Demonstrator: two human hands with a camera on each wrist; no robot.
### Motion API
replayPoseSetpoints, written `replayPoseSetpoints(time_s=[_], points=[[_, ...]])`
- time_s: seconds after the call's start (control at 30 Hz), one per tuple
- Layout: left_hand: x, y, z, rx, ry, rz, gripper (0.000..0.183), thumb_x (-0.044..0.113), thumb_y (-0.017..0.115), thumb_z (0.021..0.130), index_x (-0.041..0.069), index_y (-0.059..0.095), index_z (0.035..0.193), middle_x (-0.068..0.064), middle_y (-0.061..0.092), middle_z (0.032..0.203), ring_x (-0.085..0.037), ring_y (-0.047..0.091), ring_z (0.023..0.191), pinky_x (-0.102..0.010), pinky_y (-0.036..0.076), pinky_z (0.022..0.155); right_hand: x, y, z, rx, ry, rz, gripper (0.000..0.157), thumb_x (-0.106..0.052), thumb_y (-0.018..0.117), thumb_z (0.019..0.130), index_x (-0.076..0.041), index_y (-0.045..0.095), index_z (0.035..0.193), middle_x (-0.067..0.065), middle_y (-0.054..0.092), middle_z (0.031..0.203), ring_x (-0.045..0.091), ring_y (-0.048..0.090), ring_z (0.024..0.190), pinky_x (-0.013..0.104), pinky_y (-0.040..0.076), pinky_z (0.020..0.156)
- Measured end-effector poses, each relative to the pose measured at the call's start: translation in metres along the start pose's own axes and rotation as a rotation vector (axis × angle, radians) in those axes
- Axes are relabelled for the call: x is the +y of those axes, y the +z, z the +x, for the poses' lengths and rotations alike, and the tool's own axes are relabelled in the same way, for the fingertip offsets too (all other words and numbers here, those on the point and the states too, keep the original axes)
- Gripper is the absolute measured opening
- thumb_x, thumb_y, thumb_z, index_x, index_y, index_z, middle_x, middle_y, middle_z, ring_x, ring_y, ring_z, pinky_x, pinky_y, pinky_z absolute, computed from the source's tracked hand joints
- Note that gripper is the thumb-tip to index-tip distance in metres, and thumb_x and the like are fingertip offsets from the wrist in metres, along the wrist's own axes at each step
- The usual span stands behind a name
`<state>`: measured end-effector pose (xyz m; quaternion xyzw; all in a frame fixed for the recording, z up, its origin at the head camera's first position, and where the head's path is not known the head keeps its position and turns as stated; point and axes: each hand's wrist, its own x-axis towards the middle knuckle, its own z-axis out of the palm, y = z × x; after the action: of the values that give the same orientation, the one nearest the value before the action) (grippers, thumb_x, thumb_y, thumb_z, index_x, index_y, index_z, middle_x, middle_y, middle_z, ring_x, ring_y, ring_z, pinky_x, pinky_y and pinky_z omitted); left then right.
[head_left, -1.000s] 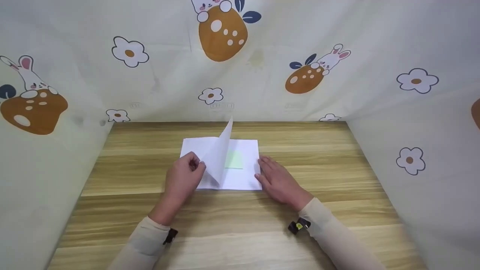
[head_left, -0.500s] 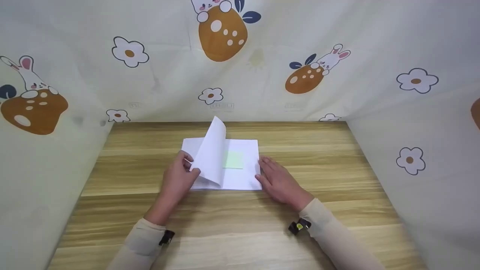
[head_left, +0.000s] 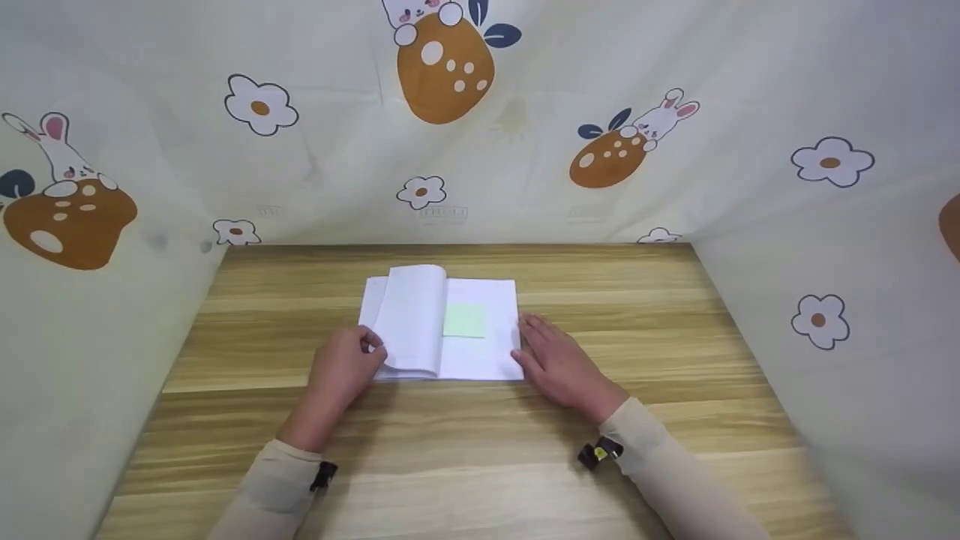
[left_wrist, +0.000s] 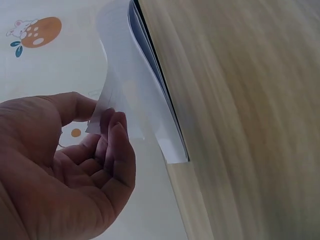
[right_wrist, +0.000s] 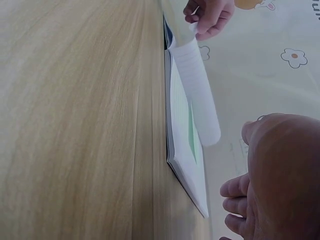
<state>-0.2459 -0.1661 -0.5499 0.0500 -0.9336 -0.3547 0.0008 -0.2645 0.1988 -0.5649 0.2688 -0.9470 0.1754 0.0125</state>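
An open notebook (head_left: 484, 360) with white pages lies on the wooden table. A pale green sticky note (head_left: 464, 321) is on its right-hand page. My left hand (head_left: 346, 365) pinches the lower outer corner of a page (head_left: 411, 319), which arches over the left side of the notebook. In the left wrist view the corner of that page (left_wrist: 117, 65) sits between the thumb and fingers of the left hand (left_wrist: 85, 160). My right hand (head_left: 561, 365) lies with its fingers extended along the right edge of the notebook, fingertips right at the edge.
The wooden table (head_left: 480, 465) extends around the notebook on all sides. A pale curtain (head_left: 330, 150) printed with rabbits and flowers rises behind and at both sides of the table. A black wrist camera (head_left: 600, 452) is strapped at the right sleeve.
The pinched page has swung from nearly upright down to the left, uncovering the whole green sticky note. My left hand has moved left and slightly nearer with it; the right hand stays put.
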Motion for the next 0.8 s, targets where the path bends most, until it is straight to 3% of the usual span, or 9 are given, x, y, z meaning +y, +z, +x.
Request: replayPoseSetpoints(time_s=[0.43,0.6,0.8], points=[[-0.007,0.001,0.002,-0.104,0.016,0.254,0.018,0.024,0.07,0.088,0.007,0.068,0.093,-0.007,0.065,0.084,-0.025,0.058,0.07,-0.042,0.049,0.063,0.002,0.0,-0.001,-0.001,0.002,-0.008,0.069,-0.052,0.036,0.107,0.0,0.04,0.154,0.015,0.035,0.161,0.03,0.028,0.151,0.045,0.023,0.123],[-0.006,0.004,0.001,-0.067,0.04,0.31,0.022,0.025,0.071,0.088,0.005,0.067,0.094,-0.009,0.063,0.084,-0.026,0.057,0.072,-0.044,0.05,0.062,0.001,0.0,-0.001,-0.001,0.008,0.006,0.07,-0.053,0.035,0.107,0.0,0.04,0.153,0.016,0.036,0.161,0.031,0.029,0.15,0.047,0.024,0.122],[0.004,0.014,0.006,-0.007,0.097,0.302,0.034,0.026,0.073,0.089,0.002,0.063,0.111,-0.015,0.055,0.107,-0.03,0.054,0.089,-0.047,0.052,0.076,0.002,0.0,-0.001,-0.012,0.019,0.017,0.071,-0.054,0.036,0.107,-0.001,0.039,0.154,0.016,0.036,0.161,0.032,0.028,0.151,0.048,0.024,0.122]])
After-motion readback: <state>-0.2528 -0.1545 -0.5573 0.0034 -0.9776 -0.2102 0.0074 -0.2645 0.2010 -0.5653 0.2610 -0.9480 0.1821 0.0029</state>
